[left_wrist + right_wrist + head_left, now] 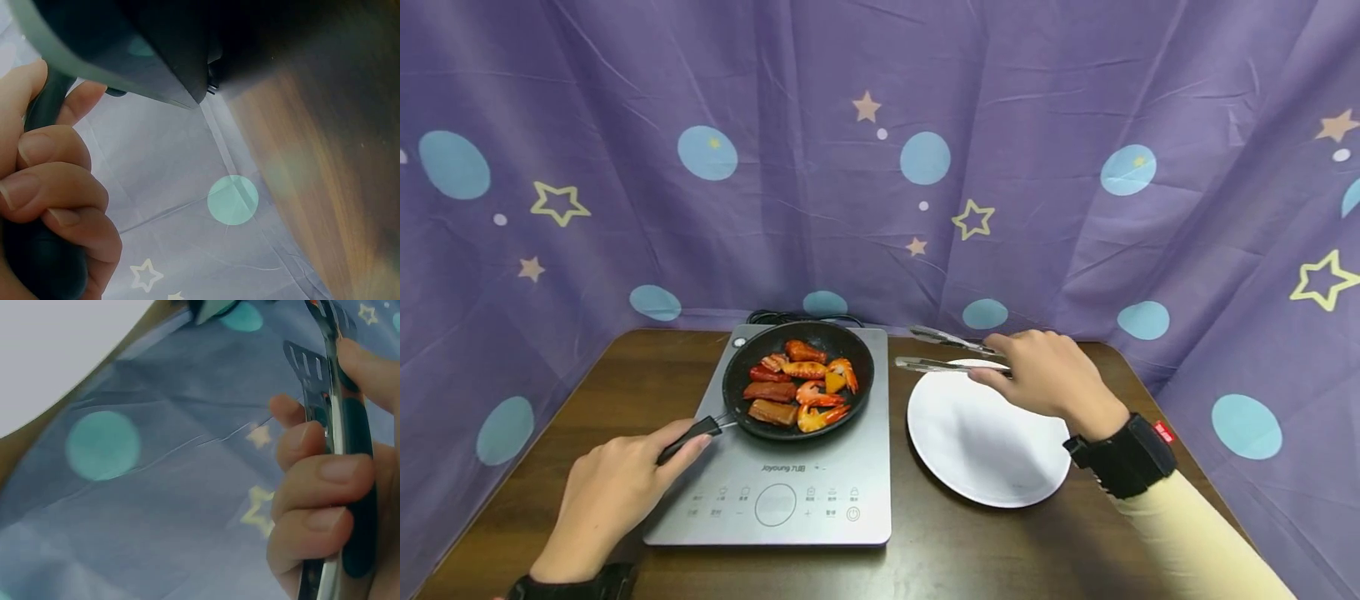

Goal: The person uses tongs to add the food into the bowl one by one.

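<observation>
My left hand (pixel 613 479) grips the black handle (pixel 688 440) of a frying pan (pixel 831 336), with its fingers curled round it in the left wrist view. The pan sits on an induction cooktop (pixel 820 521). In it lie several prawns (pixel 823 418), a small drumstick (pixel 805 351), brown meat pieces (pixel 772 412), a scored sausage-like piece (pixel 805 369) and a yellow piece (pixel 835 382). Over the far part of a white plate (pixel 985 467), my right hand (pixel 1052 375) holds metal tongs (pixel 925 364). Their tips point left towards the pan, spread apart and holding nothing. Dark grips (pixel 357 487) line the tongs.
The plate stands right of the cooktop on a brown wooden table (pixel 917 533). A black cable (pixel 775 317) lies behind the cooktop. A purple curtain (pixel 820 208) with stars and blue spots hangs around the table's back and sides.
</observation>
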`<move>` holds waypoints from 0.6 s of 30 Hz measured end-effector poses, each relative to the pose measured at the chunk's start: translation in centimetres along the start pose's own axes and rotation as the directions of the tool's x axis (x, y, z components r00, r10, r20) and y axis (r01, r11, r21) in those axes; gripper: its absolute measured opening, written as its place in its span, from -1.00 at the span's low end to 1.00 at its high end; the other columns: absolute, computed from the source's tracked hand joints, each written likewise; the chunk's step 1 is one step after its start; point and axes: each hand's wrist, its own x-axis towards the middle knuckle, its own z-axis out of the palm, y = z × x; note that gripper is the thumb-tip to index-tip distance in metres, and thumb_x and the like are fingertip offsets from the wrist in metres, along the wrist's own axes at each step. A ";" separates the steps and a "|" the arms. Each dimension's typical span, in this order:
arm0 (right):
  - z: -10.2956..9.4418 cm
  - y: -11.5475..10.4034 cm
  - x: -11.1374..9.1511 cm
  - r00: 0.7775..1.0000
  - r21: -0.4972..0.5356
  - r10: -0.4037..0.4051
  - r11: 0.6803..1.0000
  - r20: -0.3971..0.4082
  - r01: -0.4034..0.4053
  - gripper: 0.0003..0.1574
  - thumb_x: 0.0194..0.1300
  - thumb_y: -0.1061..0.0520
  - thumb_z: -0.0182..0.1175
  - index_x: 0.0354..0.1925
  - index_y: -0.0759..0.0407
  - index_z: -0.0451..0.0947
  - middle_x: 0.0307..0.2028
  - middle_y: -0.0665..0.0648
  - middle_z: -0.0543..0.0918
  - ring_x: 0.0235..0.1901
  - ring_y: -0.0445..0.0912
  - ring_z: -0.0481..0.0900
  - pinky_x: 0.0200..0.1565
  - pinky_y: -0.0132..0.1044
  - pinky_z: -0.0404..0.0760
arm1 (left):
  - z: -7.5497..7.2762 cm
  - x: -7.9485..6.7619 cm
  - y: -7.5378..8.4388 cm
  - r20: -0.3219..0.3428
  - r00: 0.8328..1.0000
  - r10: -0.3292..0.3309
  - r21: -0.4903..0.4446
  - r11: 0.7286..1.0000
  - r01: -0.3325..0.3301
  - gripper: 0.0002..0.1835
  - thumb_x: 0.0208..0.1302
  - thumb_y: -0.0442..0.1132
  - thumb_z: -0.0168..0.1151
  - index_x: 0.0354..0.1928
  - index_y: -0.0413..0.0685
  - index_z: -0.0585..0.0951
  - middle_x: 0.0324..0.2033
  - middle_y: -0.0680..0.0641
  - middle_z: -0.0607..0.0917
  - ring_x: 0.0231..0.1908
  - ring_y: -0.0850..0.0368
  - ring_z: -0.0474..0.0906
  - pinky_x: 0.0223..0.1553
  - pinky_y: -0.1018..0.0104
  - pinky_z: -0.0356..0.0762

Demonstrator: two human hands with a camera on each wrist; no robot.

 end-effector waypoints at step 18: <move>7.7 5.3 -8.9 0.979 0.097 0.202 0.974 0.043 -0.205 -0.28 0.23 -0.52 0.03 -0.05 0.02 0.53 -0.40 0.00 0.64 -0.50 -0.03 0.57 -0.58 -0.07 0.42 | 0.2 -0.1 0.0 -0.036 0.999 0.039 0.033 0.999 -0.038 -0.52 0.21 0.27 0.20 0.02 0.17 0.64 -0.90 0.21 0.18 -0.85 0.23 0.04 -0.87 0.30 -0.02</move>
